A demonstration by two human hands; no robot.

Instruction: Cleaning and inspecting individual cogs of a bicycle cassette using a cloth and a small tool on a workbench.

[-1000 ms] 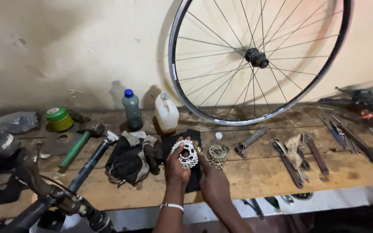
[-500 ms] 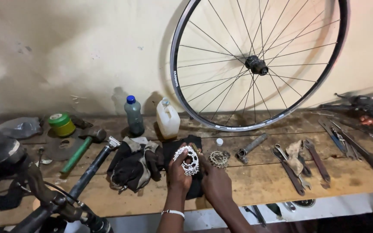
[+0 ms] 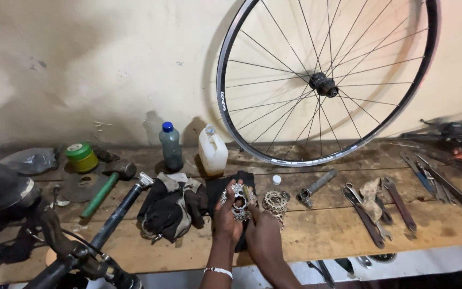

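1. Silver toothed metal bicycle cassette [image 3: 239,200], a stepped stack of steel sprockets, is held just above a worn wooden workbench [image 3: 316,235], over a dark cloth [image 3: 231,184] spread on the boards.
2. The left hand [image 3: 226,217] cups the cassette from below and from the side, fingers curled around its rim; the right hand [image 3: 263,235] closes on its near edge, fingertips touching the teeth.
3. Judged from its look, the part is rigid and fairly heavy for its size, with sharp teeth and probably a greasy film, so the safest hold is across the flat faces or through the centre hole, not by the points.
4. A second, darker sprocket cluster [image 3: 276,202] lies on the bench just beside the right hand.
5. Crumpled black and grey work gloves [image 3: 171,206] sit to the left, near a green-handled hammer [image 3: 105,184] and a black seat post [image 3: 116,217].
6. A white plastic jug [image 3: 213,151] and a clear bottle with a blue cap [image 3: 170,145] stand by the wall, where a spoked bicycle wheel [image 3: 324,83] leans; spanners [image 3: 380,206] lie to the right.
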